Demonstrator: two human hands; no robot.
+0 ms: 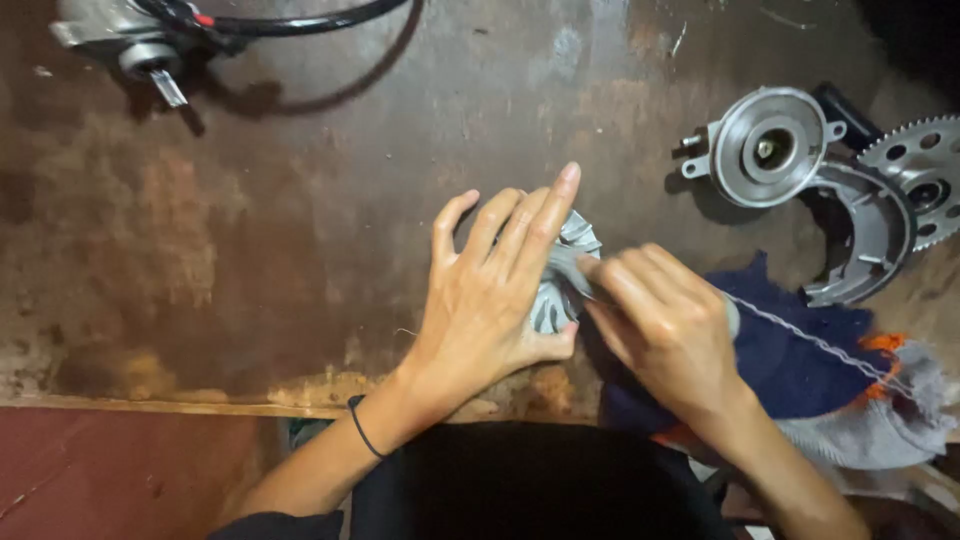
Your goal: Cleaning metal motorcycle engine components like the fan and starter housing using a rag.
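A round grey metal part with radial fins (572,262) stands on the worn brown bench top (300,230), near its front edge. My left hand (492,290) lies over the part, fingers stretched across its top, thumb under its lower side. My right hand (665,325) is closed on a piece of grey cloth pressed against the fins on the part's right side. Most of the finned part is hidden under my hands. A thin black band circles my left wrist.
Dark blue and grey rags (830,370) with an orange patch lie at the right. A round metal housing (770,148), a curved plate (865,235) and a toothed sprocket (925,175) sit at the back right. A small motor part with black cable (150,40) is at the back left.
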